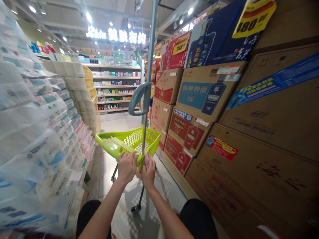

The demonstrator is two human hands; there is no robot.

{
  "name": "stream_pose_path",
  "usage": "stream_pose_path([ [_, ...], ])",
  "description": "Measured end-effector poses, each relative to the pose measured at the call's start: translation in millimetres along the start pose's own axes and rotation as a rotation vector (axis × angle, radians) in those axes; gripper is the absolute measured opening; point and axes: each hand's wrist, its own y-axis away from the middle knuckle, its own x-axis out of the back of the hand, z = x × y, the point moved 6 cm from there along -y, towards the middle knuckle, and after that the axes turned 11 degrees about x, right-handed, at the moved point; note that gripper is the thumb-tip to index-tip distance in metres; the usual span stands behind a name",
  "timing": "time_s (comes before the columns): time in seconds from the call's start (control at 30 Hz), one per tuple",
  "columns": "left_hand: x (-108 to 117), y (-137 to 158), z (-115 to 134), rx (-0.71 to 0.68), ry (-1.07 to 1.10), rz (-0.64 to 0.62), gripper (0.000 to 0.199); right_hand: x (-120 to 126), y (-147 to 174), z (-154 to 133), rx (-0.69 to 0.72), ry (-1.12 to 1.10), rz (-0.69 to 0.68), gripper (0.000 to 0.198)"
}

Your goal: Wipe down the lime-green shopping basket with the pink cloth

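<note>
A lime-green shopping basket on a wheeled stand is in front of me. Its grey pole rises from the near end and carries a loop-shaped grey handle. On the basket's near rim, left of the pole, my left hand is closed with its fingers over the edge. My right hand, just right of the pole, is closed on a crumpled pinkish cloth pressed against the rim. Part of the cloth is hidden behind the fingers. A pale green strip runs along the basket's left side.
Stacked cardboard cartons wall the right side. Plastic-wrapped tissue packs pile up on the left, with more paper bundles farther on. Stocked shelves stand at the back. A caster sits on the tiled floor between my knees.
</note>
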Motion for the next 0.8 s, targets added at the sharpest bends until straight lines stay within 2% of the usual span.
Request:
stream_pose_path([
  [0.07, -2.1, 3.4, 7.7, -0.028, 0.032, -0.018, 0.038, 8.7, -12.5, 2.2, -0.05, -0.06, -0.003, 0.048],
  [0.13, -3.7, 5.4, 15.2, -0.043, 0.05, -0.028, 0.038, 20.1, -31.8, -9.0, -0.033, -0.124, 0.002, 0.046],
  [0.23, -6.1, 7.7, 26.5, -0.057, 0.067, -0.035, 0.039, 35.0, -55.1, -42.7, 0.116, -0.163, -0.003, 0.046],
  [0.3, -7.6, 10.7, 33.4, -0.077, 0.098, -0.039, 0.039, 40.8, -58.1, -59.8, 0.208, -0.119, -0.026, 0.042],
  [0.43, -7.0, 18.6, 38.7, -0.129, 0.189, -0.025, 0.038, 53.7, -44.1, -64.1, 0.3, 0.081, -0.067, 0.045],
  [0.5, -4.7, 19.4, 35.7, -0.164, 0.173, -0.018, 0.036, 58.5, -40.7, -63.4, 0.367, 0.237, -0.156, 0.042],
  [0.63, 6.4, 8.5, 16.5, -0.158, -0.017, 0.037, 0.029, 62.0, -58.0, -79.9, 0.67, 0.602, -0.339, 0.037],
  [0.7, 10.8, 2.2, 7.4, -0.158, -0.098, 0.032, 0.029, 63.8, -74.5, -91.9, 0.792, 0.718, -0.334, 0.041],
  [0.8, 11.4, -0.4, 2.6, -0.193, -0.155, -0.018, 0.032, 65.5, -90.4, -103.5, 0.834, 0.774, -0.251, 0.048],
])
